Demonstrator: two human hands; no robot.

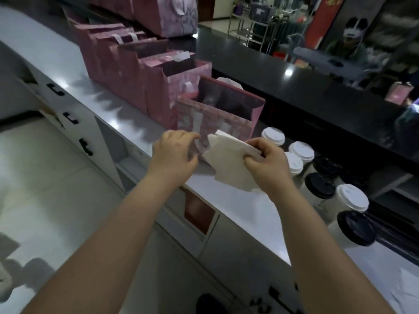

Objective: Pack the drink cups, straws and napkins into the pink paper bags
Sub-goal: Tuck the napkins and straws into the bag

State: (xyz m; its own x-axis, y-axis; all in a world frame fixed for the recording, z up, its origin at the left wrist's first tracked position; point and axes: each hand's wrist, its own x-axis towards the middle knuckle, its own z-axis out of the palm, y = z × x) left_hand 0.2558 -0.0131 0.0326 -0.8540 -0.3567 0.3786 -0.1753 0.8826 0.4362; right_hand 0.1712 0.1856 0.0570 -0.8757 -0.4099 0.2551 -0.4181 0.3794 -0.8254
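Your right hand (267, 164) pinches a soft, creased stack of beige napkins (229, 166) just in front of the nearest pink paper bag (217, 118), a stiff, open-topped box on the glossy white surface (238, 207). Your left hand (174, 152) curls at the bag's front; whether it grips anything, I cannot tell. Round-lidded cups (301, 150) cluster right of the bag.

Nearest pink bag (217, 123): mouth open upward, access from above. L side blocked by bag row (136, 87), bags touching. R side blocked by lidded cups (301, 151), close-packed. Rear: raised black counter (317, 91). Bare counter strip (238, 207) at front edge: passable.
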